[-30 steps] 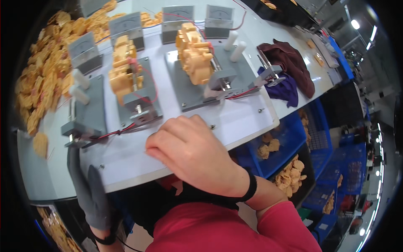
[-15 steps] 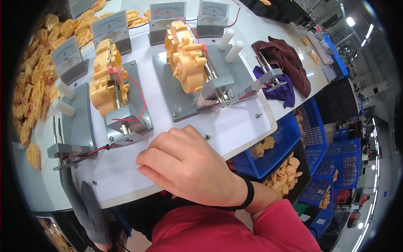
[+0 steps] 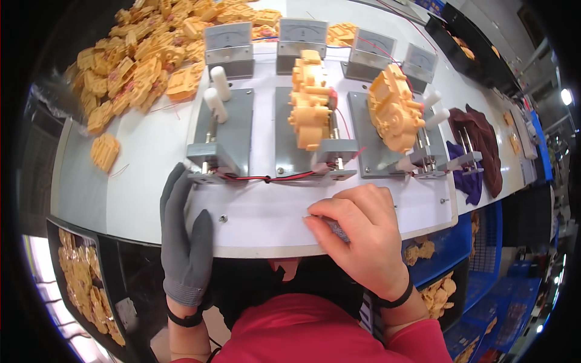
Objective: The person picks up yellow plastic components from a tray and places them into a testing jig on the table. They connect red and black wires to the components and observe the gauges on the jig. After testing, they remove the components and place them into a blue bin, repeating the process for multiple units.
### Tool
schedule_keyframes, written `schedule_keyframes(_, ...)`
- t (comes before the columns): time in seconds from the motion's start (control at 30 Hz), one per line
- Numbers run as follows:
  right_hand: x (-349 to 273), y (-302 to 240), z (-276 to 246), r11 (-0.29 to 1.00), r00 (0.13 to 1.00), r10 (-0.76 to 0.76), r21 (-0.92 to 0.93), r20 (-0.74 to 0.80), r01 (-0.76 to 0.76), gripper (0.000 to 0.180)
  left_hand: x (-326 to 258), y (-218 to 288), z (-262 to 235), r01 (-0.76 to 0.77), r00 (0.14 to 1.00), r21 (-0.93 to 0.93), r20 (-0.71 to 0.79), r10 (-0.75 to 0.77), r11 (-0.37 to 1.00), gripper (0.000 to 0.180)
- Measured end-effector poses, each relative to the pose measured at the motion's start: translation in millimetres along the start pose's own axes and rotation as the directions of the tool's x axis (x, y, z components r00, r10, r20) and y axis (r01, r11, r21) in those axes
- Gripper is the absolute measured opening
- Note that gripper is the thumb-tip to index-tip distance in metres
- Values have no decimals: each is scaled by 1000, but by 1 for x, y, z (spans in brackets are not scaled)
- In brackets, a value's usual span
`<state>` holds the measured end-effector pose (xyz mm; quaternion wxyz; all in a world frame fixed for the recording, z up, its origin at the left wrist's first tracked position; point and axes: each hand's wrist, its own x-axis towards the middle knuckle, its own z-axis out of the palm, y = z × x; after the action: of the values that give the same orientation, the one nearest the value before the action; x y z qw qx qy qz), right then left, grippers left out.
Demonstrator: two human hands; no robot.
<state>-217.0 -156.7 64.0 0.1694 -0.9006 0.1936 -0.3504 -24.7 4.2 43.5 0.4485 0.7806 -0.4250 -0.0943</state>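
Observation:
My left hand, in a grey glove, lies flat with fingers together on the front left edge of a white board. My bare right hand rests knuckles-up on the board's front, fingers curled. Something small and grey shows under its fingertips, but I cannot tell what it is. On the board stand three grey metal fixtures. The left fixture is empty, with two white handles. The middle one holds an orange plastic gearbox, and the right one holds another orange gearbox.
Several grey dial meters line the board's back. A heap of orange parts lies at the back left. Dark red and purple cloths lie to the right. Blue bins and a black bin with orange parts sit below the table edge.
My gloved left hand rose from below the table edge onto the board's front left. The view swung, shifting the fixtures right. My right hand stayed on the board, its fingers curling in.

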Motion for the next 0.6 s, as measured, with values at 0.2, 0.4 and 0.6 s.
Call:
schedule_keyframes(0.2,1,-3,0,999,1000,11,-33,16,-11,19,0,3,-1,-38,999,-16,-5,38,999,53)
schedule_keyframes(0.4,1,-1,-1,999,999,-34,-35,27,35,21,1,4,0,-51,999,-39,-19,50,998,51)
schedule_keyframes(0.6,0,-2,0,997,998,-57,-53,15,57,22,1,2,-1,-69,997,-49,-18,68,996,51)
